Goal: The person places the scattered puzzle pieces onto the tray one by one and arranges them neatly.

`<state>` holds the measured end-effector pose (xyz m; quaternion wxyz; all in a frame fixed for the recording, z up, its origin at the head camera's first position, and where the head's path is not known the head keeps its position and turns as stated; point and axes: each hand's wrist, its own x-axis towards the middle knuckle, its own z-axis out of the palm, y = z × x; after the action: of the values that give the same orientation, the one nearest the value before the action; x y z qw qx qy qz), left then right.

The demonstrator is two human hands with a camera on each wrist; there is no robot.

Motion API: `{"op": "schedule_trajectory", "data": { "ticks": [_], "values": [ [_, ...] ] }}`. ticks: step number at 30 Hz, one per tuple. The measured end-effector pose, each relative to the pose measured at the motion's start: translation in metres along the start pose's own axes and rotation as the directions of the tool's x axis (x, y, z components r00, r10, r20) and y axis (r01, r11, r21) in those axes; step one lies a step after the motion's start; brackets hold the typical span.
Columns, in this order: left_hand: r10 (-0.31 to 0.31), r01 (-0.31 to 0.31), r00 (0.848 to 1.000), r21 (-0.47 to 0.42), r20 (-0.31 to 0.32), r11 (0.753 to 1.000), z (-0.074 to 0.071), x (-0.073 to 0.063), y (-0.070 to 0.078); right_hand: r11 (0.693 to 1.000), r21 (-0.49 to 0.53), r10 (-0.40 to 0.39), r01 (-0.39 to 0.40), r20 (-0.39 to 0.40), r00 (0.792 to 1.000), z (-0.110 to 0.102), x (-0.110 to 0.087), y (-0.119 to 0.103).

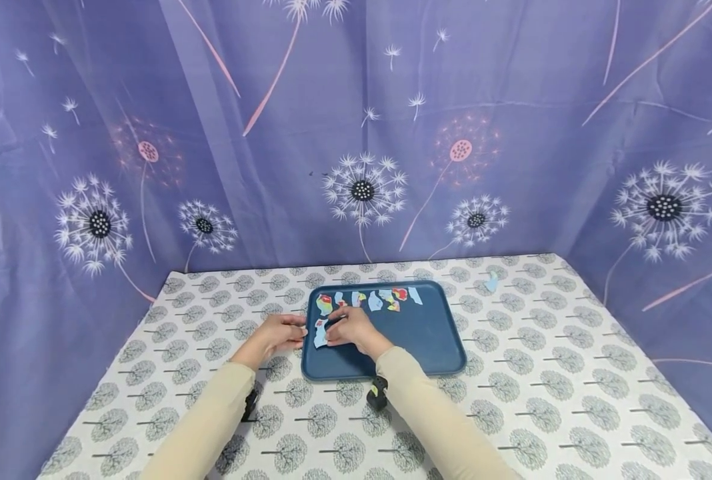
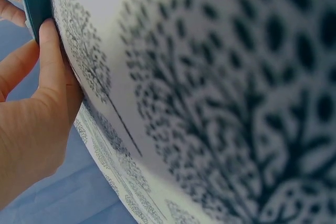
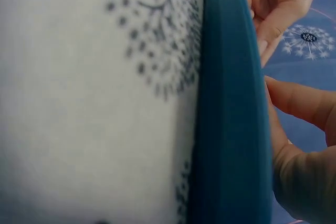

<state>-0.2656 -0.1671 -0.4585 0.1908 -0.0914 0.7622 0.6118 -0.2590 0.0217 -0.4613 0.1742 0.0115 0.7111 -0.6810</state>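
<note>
A dark blue tray [image 1: 404, 350] lies on the table, holding several irregular pieces of printed paper. One light blue paper piece with a red spot [image 1: 320, 335] lies near the tray's left side. Over it my right hand [image 1: 356, 331] reaches in, thumb and fingers spread at the piece's right edge. My left hand [image 1: 277, 333] is at the tray's left rim, with a fingertip against that rim [image 2: 34, 9] in the left wrist view. In the right wrist view, the tray wall hides what lies beneath my right fingertips [image 3: 269, 80].
Along the tray's far edge runs a row of pieces, among them a yellow-and-red piece [image 1: 324, 305] and a pale blue piece [image 1: 415, 296]. Another light blue piece [image 1: 491, 281] lies on the tree-print tablecloth [image 1: 530, 393], right of the tray. A purple dandelion curtain [image 1: 296, 173] stands behind.
</note>
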Motion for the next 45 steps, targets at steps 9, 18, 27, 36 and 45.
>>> {"op": "schedule_trajectory", "data": {
  "ticks": [9,18,27,36,45],
  "values": [
    [-0.008,0.008,1.000,0.007,-0.010,1.000,0.000,0.002,0.001,1.000,-0.020,0.007,-0.008,-0.039,0.999,0.007,-0.002,-0.002],
    [-0.025,0.025,0.999,0.010,-0.025,1.000,0.003,0.004,0.002,0.998,-0.060,-0.013,0.011,-0.032,0.999,0.005,-0.003,-0.002],
    [-0.014,0.014,1.000,0.004,-0.018,1.000,0.003,0.005,0.001,0.992,-0.124,-0.034,0.035,0.009,0.999,-0.001,-0.004,-0.003],
    [0.005,-0.005,1.000,-0.001,-0.007,1.000,0.000,0.002,0.001,0.984,-0.154,-0.092,0.094,0.016,0.996,-0.024,-0.002,-0.012],
    [-0.014,0.014,1.000,0.008,-0.015,1.000,0.001,0.001,0.000,0.986,-0.080,-0.151,0.147,-0.046,0.987,-0.073,0.000,-0.018]
  ]
}}
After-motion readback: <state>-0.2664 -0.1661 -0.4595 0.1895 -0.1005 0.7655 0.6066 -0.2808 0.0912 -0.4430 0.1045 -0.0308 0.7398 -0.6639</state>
